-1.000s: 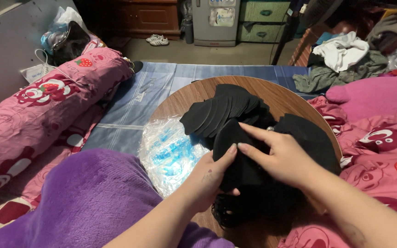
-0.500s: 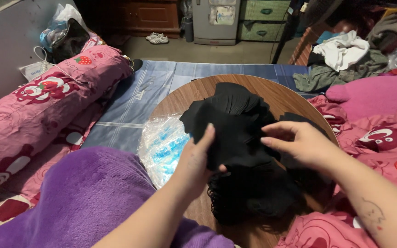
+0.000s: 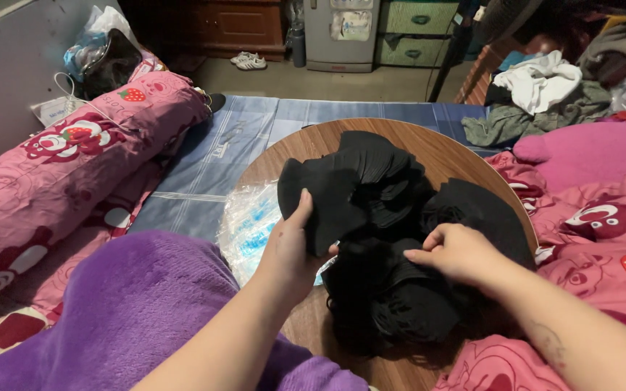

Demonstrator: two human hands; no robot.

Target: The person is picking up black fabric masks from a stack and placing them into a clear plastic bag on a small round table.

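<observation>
1. The left hand (image 3: 291,250) grips a flat black fabric piece (image 3: 327,199): the thumb lies along its front left edge and the other fingers are curled out of sight behind it, so the piece is pinched between thumb and fingers and held up just above the table.
2. The right hand (image 3: 458,252) rests palm down on a loose heap of black fabric pieces (image 3: 393,289); its fingers are bent and drawn close together, their tips pressing into the dark cloth. Whether they pinch a single piece cannot be told.
3. The heap lies on a round brown wooden tabletop (image 3: 443,148), covering most of its middle and near side, with a fanned stack of the same black pieces towards the far edge.
4. A crinkled clear plastic bag with blue print (image 3: 251,221) lies at the table's left edge, just beside the left hand.
5. A purple fleece blanket (image 3: 132,304) covers the lap under the left forearm.
6. A pink bedding roll with a strawberry and bear pattern (image 3: 74,159) lies to the left, and a similar pink quilt (image 3: 603,239) lies to the right, touching the table.
7. A blue striped mat (image 3: 255,130) stretches beyond the table.
8. A pile of white and grey-green clothes (image 3: 537,94) sits at the far right.
</observation>
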